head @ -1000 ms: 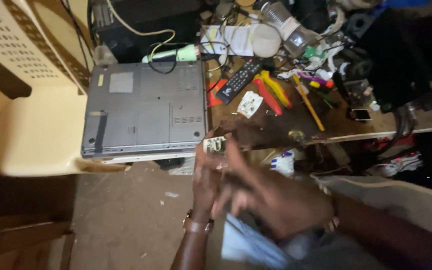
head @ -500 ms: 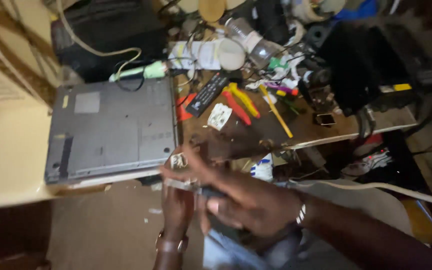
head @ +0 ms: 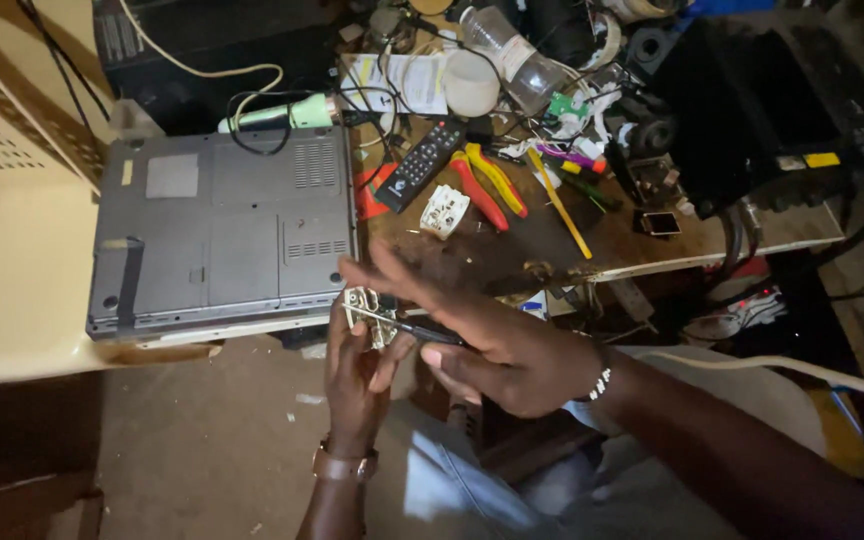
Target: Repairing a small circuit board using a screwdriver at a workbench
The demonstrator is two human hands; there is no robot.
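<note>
Silvery metal — a small bracket-like part (head: 364, 310) — is pinched in the fingers of the left hand (head: 355, 375), just below the front edge of an overturned grey laptop (head: 222, 230). A thin dark screwdriver (head: 407, 327) is gripped by the right hand (head: 497, 345) — its tip touching the part, index finger stretched out.

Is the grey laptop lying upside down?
Yes, the grey laptop lies closed with its underside up, showing vent slots and cover panels, beside the left hand holding a small metal part.
</note>
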